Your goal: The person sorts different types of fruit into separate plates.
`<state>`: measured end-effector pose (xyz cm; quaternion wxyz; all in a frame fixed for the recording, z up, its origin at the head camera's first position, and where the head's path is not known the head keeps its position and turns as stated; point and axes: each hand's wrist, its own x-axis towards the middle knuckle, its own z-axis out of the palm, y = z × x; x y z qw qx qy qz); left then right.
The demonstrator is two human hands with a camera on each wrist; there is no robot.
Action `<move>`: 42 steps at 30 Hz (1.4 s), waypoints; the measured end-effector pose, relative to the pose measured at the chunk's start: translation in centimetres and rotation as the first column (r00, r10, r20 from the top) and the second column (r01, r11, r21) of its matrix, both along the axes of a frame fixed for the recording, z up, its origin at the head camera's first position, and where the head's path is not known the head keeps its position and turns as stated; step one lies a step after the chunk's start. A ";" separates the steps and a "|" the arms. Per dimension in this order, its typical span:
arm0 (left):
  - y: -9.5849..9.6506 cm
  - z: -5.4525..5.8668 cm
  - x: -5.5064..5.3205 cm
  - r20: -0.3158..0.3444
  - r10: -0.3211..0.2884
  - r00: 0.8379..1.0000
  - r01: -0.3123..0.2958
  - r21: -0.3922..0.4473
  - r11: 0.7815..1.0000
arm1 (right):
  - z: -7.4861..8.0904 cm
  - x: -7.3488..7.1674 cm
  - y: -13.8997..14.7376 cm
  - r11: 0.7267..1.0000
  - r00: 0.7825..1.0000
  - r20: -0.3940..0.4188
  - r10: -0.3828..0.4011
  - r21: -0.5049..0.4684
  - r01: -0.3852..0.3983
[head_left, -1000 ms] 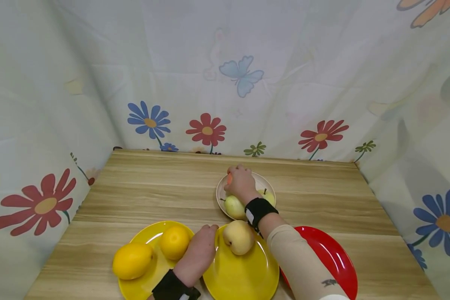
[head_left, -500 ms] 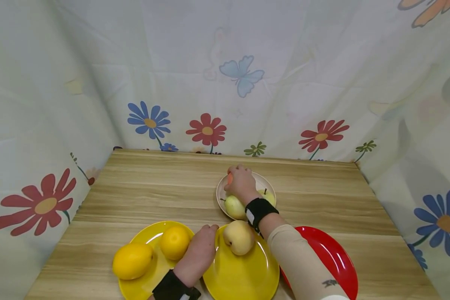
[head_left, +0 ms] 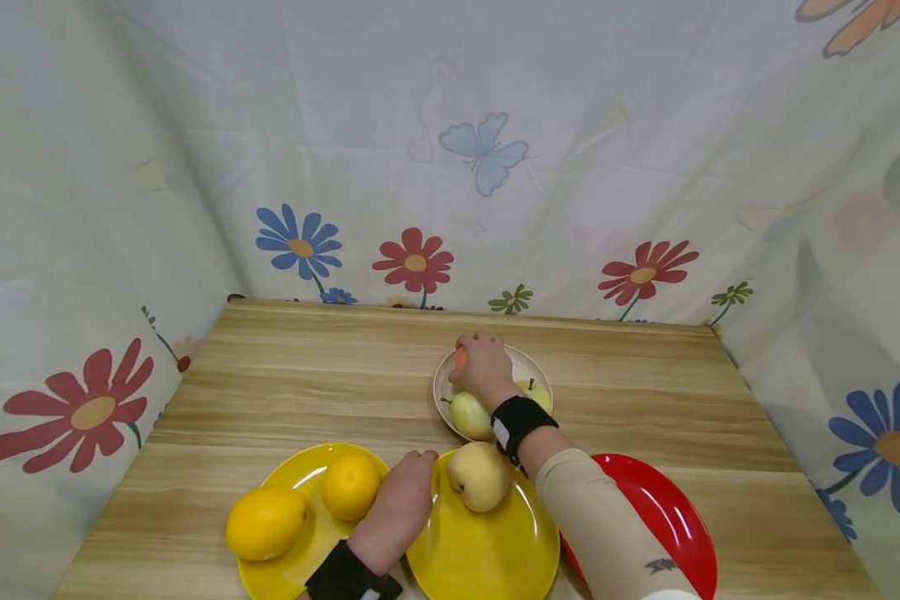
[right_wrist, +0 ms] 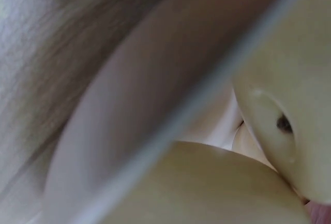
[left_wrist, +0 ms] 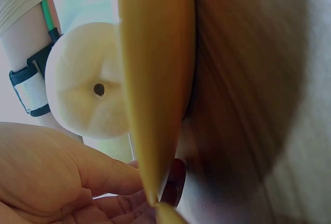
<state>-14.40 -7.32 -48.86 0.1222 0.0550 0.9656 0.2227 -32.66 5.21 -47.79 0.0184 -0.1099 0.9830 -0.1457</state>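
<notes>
My left hand (head_left: 396,504) pinches the rim of the middle yellow plate (head_left: 487,554); the left wrist view has thumb and fingers on either side of the yellow plate's edge (left_wrist: 155,79). A pale yellow pear (head_left: 479,476) lies at the far part of this plate. Farther back, my right hand (head_left: 484,367) reaches over a small whitish plate (head_left: 444,392) and grips an orange-red fruit (head_left: 461,358), mostly covered by the hand. Two yellow-green pears, one in front (head_left: 470,416) and one to the right (head_left: 537,393), share that plate. The right wrist view has pears (right_wrist: 217,188) close behind the plate's rim.
Left of the middle plate, another yellow plate (head_left: 292,575) carries a lemon (head_left: 266,522) and a round yellow-orange fruit (head_left: 350,486). A red plate (head_left: 682,525) lies partly under the right forearm. A flowered curtain (head_left: 487,275) borders the wooden table (head_left: 330,358).
</notes>
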 end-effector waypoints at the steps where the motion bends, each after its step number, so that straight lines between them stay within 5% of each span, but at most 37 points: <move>1: 0.0 0.0 0.0 -0.003 -0.002 1.000 0.002 0.000 1.000 | 0.0 0.0 0.1 1.000 1.000 -0.002 -0.003 -0.001 0.003; 16: 0.0 0.0 0.2 -0.022 -0.005 1.000 0.005 0.009 1.000 | 1.1 -0.4 1.1 0.999 0.997 -0.075 0.005 -0.039 -0.008; 42: 0.1 0.2 0.3 -0.029 -0.016 0.999 0.015 -0.007 1.000 | 6.7 1.9 2.0 0.990 0.988 -0.139 0.065 -0.114 -0.082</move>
